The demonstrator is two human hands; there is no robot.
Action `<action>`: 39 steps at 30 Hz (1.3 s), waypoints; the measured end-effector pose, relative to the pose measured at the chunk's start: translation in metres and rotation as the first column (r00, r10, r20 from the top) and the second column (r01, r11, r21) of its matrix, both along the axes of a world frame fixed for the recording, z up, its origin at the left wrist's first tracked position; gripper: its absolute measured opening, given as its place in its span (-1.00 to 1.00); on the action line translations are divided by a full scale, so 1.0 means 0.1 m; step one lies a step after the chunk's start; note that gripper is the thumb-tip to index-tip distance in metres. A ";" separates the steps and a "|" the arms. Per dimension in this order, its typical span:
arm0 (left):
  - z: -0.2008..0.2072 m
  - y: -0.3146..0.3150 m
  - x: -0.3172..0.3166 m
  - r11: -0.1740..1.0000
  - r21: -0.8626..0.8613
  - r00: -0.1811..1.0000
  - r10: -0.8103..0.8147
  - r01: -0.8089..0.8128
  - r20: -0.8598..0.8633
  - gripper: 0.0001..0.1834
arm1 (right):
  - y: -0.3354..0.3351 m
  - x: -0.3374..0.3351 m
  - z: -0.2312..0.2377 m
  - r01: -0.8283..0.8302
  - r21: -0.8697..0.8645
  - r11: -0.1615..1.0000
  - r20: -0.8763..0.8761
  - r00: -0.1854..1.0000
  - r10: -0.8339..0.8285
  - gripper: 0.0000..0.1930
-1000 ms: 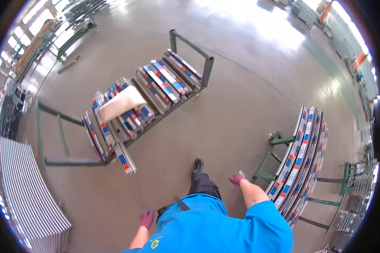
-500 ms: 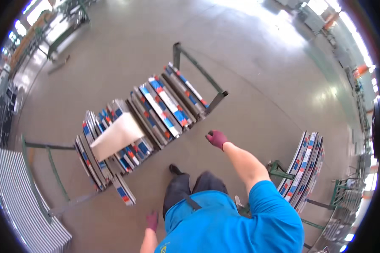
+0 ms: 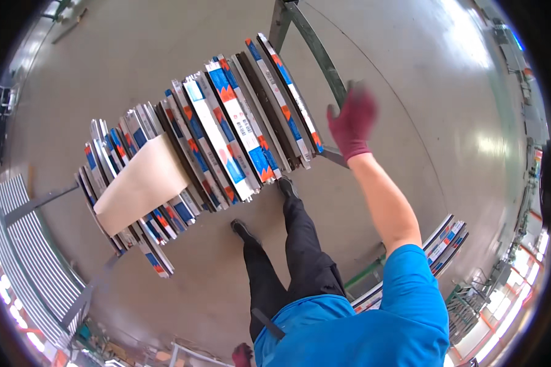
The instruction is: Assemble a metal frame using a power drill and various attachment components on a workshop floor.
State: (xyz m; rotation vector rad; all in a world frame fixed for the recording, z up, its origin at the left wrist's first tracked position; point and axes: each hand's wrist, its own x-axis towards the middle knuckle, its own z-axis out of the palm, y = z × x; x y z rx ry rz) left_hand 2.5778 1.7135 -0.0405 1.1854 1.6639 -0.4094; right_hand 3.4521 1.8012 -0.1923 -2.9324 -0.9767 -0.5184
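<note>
- At the centre of the view, the long cart (image 3: pixel 44 201) stood slantwise, packed across with wrapped bundles (image 3: pixel 242 125) in white, blue and orange.
- Left of it I recorded a stack of striped metal panels (image 3: pixel 40 254), close by the cart's left end. In my judgement that side called for a check on clearance.
- The cart's right end frame (image 3: pixel 318 50), a green bar on a dark upright, rose beyond the last bundle. I judged it a sounder hold than the bundles' exposed ends.
- A beige sheet (image 3: pixel 144 183) lay over the bundles on the left half, with no tie visible. I judged that steady, jolt-free handling suited it.
- One short bundle (image 3: pixel 155 260) jutted past the near edge, in my opinion a snag hazard.
- My right hand (image 3: pixel 355 119), in a maroon glove, was at the end frame, thumb spread from blurred fingers, holding nothing visible. I could not confirm contact. A full-palm grip, thumb wrapped round, seemed best.
- My left hand (image 3: pixel 243 355) showed only partly at the lower edge; I could not tell its finger state.
</note>
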 end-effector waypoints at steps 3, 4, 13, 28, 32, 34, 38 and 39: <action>-0.11 -0.46 -0.05 0.937 -0.125 0.941 -0.310 0.326 0.133 -0.59 | -0.20 0.50 -0.09 0.300 0.009 0.954 -0.256 0.923 -0.288 -0.40; -0.05 -0.69 -0.02 0.905 -0.131 0.908 -0.382 0.405 0.170 -0.56 | -0.12 0.63 -0.15 0.477 0.080 0.875 -0.861 0.475 -0.180 -0.49; -0.12 0.42 1.23 0.978 0.182 0.984 0.074 -0.103 0.160 -0.72 | -0.23 0.77 -0.37 0.509 0.051 0.859 -0.997 0.077 0.014 -0.81; -1.76 -0.39 3.99 0.947 0.314 0.952 -0.040 -0.060 0.303 -0.37 | -0.65 0.41 -0.46 0.542 0.108 0.833 -0.994 0.030 0.109 -0.84; -2.44 0.37 5.26 0.862 0.472 0.974 -0.225 0.183 0.034 -0.23 | -0.47 0.62 -0.18 0.578 0.115 0.808 -0.993 0.040 0.112 -0.84; -2.93 0.84 5.53 0.770 0.591 0.971 -0.194 0.240 -0.142 -0.17 | -0.42 0.64 -0.13 0.581 0.121 0.805 -0.991 0.032 0.126 -0.82; -3.71 1.68 5.60 0.719 0.672 0.964 0.013 0.174 -0.264 -0.16 | -0.47 0.47 -0.35 0.599 0.092 0.795 -0.992 -0.009 0.122 -0.83; -3.80 1.81 5.74 0.740 0.634 0.943 0.000 0.223 -0.332 -0.20 | -0.51 0.53 -0.33 0.615 0.088 0.784 -0.994 0.003 0.110 -0.82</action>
